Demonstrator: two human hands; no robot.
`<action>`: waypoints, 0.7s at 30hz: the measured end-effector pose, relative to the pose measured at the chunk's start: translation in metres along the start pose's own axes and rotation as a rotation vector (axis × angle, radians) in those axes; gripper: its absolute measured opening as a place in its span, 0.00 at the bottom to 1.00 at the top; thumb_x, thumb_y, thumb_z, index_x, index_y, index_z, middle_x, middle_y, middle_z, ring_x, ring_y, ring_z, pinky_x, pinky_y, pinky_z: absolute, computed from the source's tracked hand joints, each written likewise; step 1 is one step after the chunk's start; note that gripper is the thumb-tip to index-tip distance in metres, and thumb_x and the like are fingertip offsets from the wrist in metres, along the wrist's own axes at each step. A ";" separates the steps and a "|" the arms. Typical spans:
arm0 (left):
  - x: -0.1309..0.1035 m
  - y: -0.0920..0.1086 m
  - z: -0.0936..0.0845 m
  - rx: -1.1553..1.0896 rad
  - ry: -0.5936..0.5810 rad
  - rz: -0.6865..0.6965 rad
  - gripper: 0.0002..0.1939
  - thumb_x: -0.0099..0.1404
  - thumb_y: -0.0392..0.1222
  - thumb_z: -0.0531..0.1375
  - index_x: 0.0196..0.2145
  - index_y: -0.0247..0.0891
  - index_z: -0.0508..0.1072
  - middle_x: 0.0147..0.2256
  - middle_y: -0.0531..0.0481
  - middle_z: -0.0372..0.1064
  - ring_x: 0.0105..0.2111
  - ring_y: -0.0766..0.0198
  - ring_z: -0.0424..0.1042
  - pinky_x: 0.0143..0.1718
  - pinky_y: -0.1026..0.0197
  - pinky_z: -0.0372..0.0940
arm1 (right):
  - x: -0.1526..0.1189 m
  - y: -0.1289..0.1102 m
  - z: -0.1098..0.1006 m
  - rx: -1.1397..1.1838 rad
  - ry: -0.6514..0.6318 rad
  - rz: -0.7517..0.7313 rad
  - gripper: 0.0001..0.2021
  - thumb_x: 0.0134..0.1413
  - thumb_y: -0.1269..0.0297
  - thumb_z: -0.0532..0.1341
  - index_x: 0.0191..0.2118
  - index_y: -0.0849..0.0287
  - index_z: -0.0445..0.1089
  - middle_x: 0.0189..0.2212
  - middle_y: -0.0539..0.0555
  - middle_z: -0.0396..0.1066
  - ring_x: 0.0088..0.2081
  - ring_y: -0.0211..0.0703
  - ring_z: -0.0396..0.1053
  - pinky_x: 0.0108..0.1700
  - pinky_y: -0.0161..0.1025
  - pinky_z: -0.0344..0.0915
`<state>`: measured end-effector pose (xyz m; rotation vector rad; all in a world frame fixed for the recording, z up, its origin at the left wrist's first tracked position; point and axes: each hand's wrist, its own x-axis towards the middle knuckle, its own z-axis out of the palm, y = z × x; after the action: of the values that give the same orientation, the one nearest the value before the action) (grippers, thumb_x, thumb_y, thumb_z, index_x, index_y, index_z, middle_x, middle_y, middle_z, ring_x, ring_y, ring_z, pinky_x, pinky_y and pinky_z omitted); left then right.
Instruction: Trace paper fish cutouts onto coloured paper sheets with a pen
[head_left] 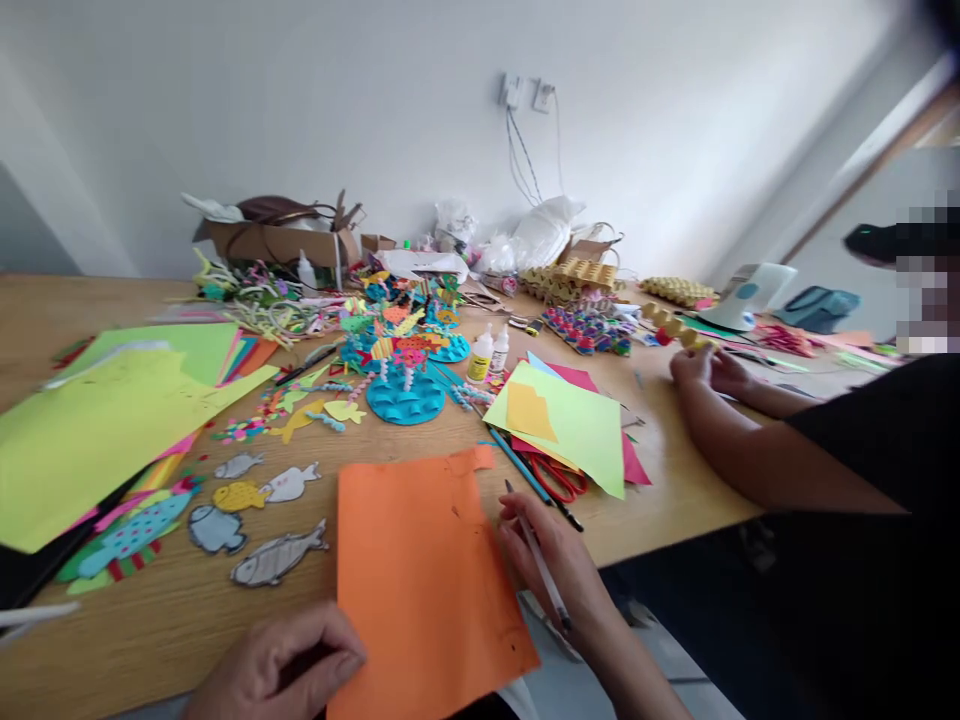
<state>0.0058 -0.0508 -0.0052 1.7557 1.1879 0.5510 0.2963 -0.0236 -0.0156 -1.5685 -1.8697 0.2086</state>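
A ballpoint pen (541, 565) with a clear barrel lies in my right hand (551, 560), its tip pointing up and away from me. That hand is at the right edge of an orange sheet of paper (420, 570), which has small dark marks and a torn strip along its top right. My left hand (281, 665) is closed, thumb and forefinger together at the sheet's lower left edge. Left of the sheet lie several paper fish, including a grey striped fish (277, 555), a blue-grey fish (216, 528) and a yellow fish (238, 495).
Green paper (112, 420) is piled at the left. Ahead stands a blue round base (405, 395) with paper fish, near glue bottles (480, 355). Red scissors (559, 480) lie partly beneath lime paper (577, 420). At the right, another person's hands (705, 370) hold an egg-carton piece (667, 325).
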 end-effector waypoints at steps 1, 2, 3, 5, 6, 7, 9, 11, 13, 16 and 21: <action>0.004 0.008 -0.004 -0.036 0.010 -0.005 0.08 0.59 0.45 0.55 0.26 0.43 0.71 0.24 0.55 0.70 0.27 0.63 0.71 0.29 0.66 0.68 | 0.001 0.000 0.002 -0.001 0.001 0.001 0.11 0.52 0.69 0.52 0.41 0.59 0.66 0.30 0.54 0.73 0.29 0.44 0.72 0.33 0.37 0.68; 0.008 0.015 -0.008 -0.091 0.060 -0.010 0.05 0.56 0.42 0.56 0.29 0.43 0.71 0.26 0.55 0.70 0.28 0.62 0.71 0.29 0.66 0.68 | 0.002 0.001 0.004 0.003 -0.024 -0.006 0.11 0.52 0.68 0.53 0.42 0.59 0.66 0.31 0.55 0.74 0.31 0.44 0.72 0.32 0.37 0.68; 0.011 0.019 -0.012 -0.159 0.059 -0.023 0.09 0.53 0.39 0.55 0.34 0.44 0.70 0.29 0.54 0.72 0.31 0.62 0.72 0.31 0.65 0.68 | 0.003 0.001 0.006 0.011 -0.038 -0.013 0.11 0.53 0.68 0.53 0.42 0.59 0.67 0.31 0.55 0.74 0.31 0.44 0.72 0.32 0.37 0.68; 0.015 0.024 -0.018 -0.241 0.020 -0.041 0.23 0.52 0.35 0.54 0.47 0.47 0.67 0.39 0.52 0.73 0.41 0.60 0.72 0.37 0.62 0.69 | 0.004 0.003 0.010 0.030 -0.044 -0.016 0.10 0.54 0.66 0.53 0.41 0.58 0.67 0.29 0.54 0.74 0.28 0.43 0.72 0.30 0.36 0.68; 0.016 0.025 -0.022 -0.245 -0.012 -0.060 0.29 0.52 0.33 0.52 0.53 0.49 0.64 0.44 0.52 0.72 0.45 0.60 0.71 0.41 0.59 0.69 | 0.005 0.003 0.012 0.044 -0.044 -0.019 0.09 0.55 0.65 0.53 0.40 0.57 0.67 0.29 0.54 0.74 0.28 0.43 0.72 0.30 0.36 0.68; 0.017 0.027 -0.025 -0.237 -0.030 -0.060 0.33 0.52 0.32 0.51 0.56 0.50 0.60 0.49 0.51 0.69 0.49 0.59 0.69 0.43 0.57 0.68 | 0.005 0.005 0.013 0.055 -0.036 -0.020 0.10 0.55 0.65 0.52 0.40 0.57 0.67 0.28 0.54 0.74 0.27 0.43 0.72 0.29 0.35 0.68; 0.019 0.029 -0.033 -0.224 -0.040 -0.017 0.37 0.53 0.30 0.48 0.61 0.49 0.56 0.58 0.50 0.60 0.53 0.58 0.65 0.47 0.54 0.67 | 0.006 0.007 0.015 0.070 -0.022 -0.027 0.11 0.55 0.64 0.52 0.41 0.57 0.68 0.29 0.56 0.74 0.28 0.44 0.73 0.30 0.35 0.69; 0.022 0.032 -0.042 -0.260 -0.028 0.023 0.36 0.55 0.30 0.47 0.62 0.46 0.55 0.61 0.50 0.55 0.55 0.57 0.63 0.49 0.52 0.66 | 0.007 0.009 0.015 0.064 -0.005 -0.030 0.11 0.55 0.64 0.52 0.41 0.58 0.68 0.30 0.57 0.75 0.29 0.44 0.74 0.31 0.36 0.70; 0.023 0.036 -0.054 -0.349 0.005 0.009 0.33 0.57 0.33 0.48 0.61 0.44 0.57 0.60 0.49 0.56 0.54 0.55 0.66 0.48 0.51 0.67 | 0.007 0.010 0.013 0.062 0.013 -0.029 0.12 0.54 0.63 0.53 0.41 0.58 0.69 0.30 0.57 0.75 0.28 0.44 0.74 0.30 0.35 0.70; 0.021 0.046 -0.074 -0.513 0.154 -0.006 0.28 0.60 0.40 0.54 0.60 0.43 0.61 0.57 0.47 0.61 0.50 0.51 0.69 0.44 0.54 0.70 | 0.008 0.010 0.008 0.080 0.005 -0.020 0.11 0.54 0.62 0.54 0.41 0.57 0.69 0.31 0.56 0.76 0.27 0.42 0.74 0.29 0.33 0.70; 0.015 0.062 -0.109 -0.718 0.571 0.022 0.28 0.59 0.42 0.62 0.57 0.45 0.64 0.57 0.50 0.62 0.42 0.60 0.75 0.34 0.69 0.71 | 0.008 0.004 0.002 0.097 0.012 -0.024 0.10 0.53 0.60 0.56 0.40 0.55 0.71 0.31 0.54 0.76 0.29 0.42 0.75 0.30 0.32 0.70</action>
<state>-0.0406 0.0036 0.0992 1.0153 1.1341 1.3621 0.2979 -0.0142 -0.0161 -1.4783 -1.8400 0.2742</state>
